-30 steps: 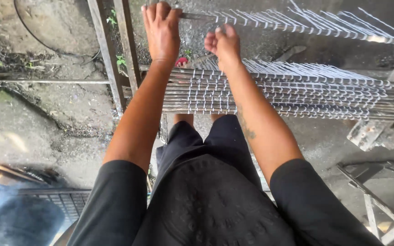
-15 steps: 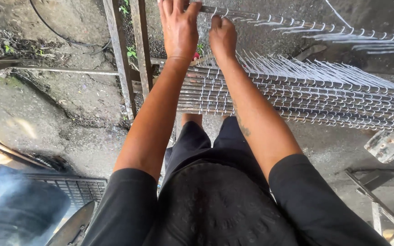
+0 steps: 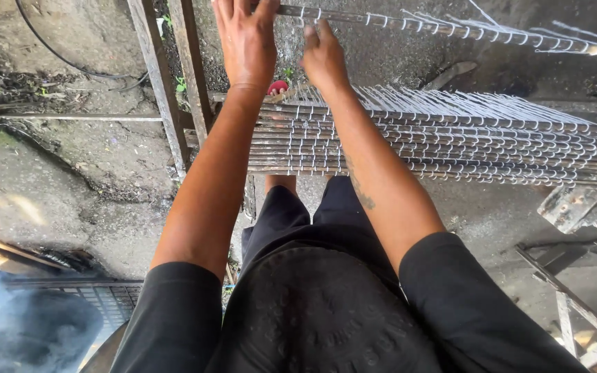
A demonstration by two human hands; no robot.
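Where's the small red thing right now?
In the head view, the small red thing sits upper centre, just below the left hand at the wrist, left of the right hand, at the top edge of the stack of wire-wrapped rods.

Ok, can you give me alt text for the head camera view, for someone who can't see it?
Both bare hands, left hand and right hand, reach forward to a wire-wrapped metal bar at the top. Below lies a stack of similar bars across a wooden frame, above rough concrete ground.
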